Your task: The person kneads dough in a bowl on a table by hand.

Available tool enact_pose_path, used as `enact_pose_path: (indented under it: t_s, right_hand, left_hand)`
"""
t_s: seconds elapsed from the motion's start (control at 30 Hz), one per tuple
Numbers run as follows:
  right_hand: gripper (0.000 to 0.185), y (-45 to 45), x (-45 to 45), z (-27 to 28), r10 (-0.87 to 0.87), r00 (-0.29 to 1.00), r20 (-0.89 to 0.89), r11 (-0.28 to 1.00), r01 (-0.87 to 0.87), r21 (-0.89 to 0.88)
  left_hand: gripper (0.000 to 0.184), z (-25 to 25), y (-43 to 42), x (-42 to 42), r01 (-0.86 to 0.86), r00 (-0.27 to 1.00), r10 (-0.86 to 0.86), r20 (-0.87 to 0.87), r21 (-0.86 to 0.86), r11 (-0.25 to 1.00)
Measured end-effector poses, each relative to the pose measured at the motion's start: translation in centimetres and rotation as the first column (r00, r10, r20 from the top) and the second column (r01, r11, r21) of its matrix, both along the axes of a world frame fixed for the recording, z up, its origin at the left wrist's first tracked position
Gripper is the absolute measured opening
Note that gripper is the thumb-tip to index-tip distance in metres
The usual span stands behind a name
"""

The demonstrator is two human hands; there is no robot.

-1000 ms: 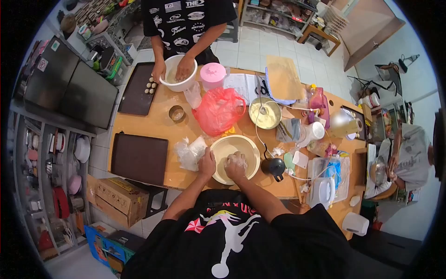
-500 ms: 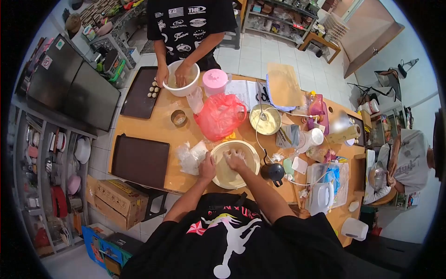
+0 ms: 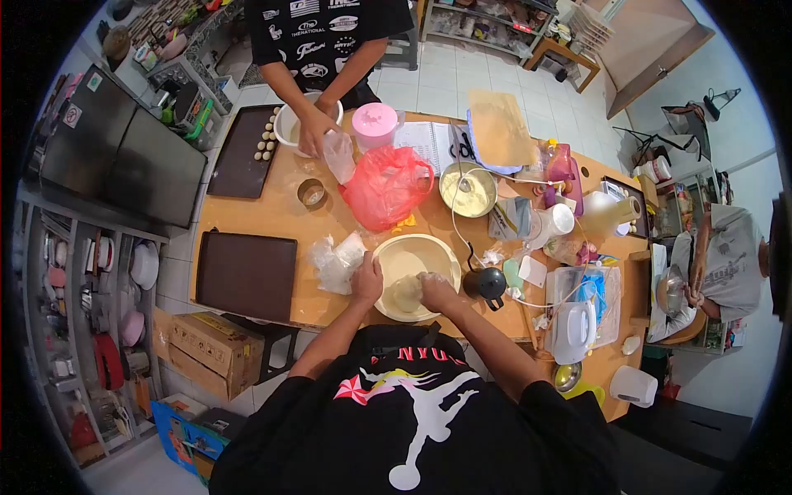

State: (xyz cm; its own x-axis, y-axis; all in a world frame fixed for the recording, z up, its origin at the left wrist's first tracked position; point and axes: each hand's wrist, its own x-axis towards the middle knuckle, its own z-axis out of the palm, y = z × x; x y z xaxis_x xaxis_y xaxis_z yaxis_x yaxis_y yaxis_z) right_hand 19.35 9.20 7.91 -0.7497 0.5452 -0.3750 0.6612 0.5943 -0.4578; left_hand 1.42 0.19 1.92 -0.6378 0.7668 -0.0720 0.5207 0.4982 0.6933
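Observation:
A wide cream-coloured bowl (image 3: 418, 244) sits at the table's near edge, in front of me. My left hand (image 3: 367, 278) grips its left rim. Inside, at the near side, lies a pale lump of dough (image 3: 406, 294). My right hand (image 3: 440, 291) is at the dough's right edge, fingers curled onto it and partly coated in white. A clear plastic bag of white powder (image 3: 338, 262) lies just left of my left hand. The black pitcher (image 3: 485, 285) with a thin spout stands right of my right hand.
Across the table a person's hand (image 3: 317, 132) reaches to a clear plastic bag (image 3: 338, 157) beside a white bowl (image 3: 287, 124). Dark baking trays (image 3: 247, 276) lie left, one with small dough balls (image 3: 266, 147). A red plastic bag (image 3: 388, 188) and metal bowl (image 3: 468, 190) stand beyond my bowl.
My right hand has moved toward the near side of the bowl, where the dough lump now shows gathered. The person opposite has shifted a hand from the white bowl to the clear bag.

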Motion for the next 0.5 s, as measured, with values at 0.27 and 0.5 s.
enact_pose_path:
  t_s: [0.27, 0.5]
  right_hand:
    - [0.02, 1.4, 0.5, 0.6, -0.026, 0.995, -0.101, 0.967, -0.001, -0.257]
    - [0.025, -1.7, -0.2, 1.4, 0.238, 0.957, 0.163, 0.971, -0.233, -0.05]
  left_hand:
    - [0.023, 0.5, 0.2, -0.1, -0.003, 1.0, 0.003, 0.001, -0.023, 1.0]
    - [0.024, 0.3, 0.2, 0.0, -0.009, 1.0, 0.009, -0.001, -0.027, 1.0]
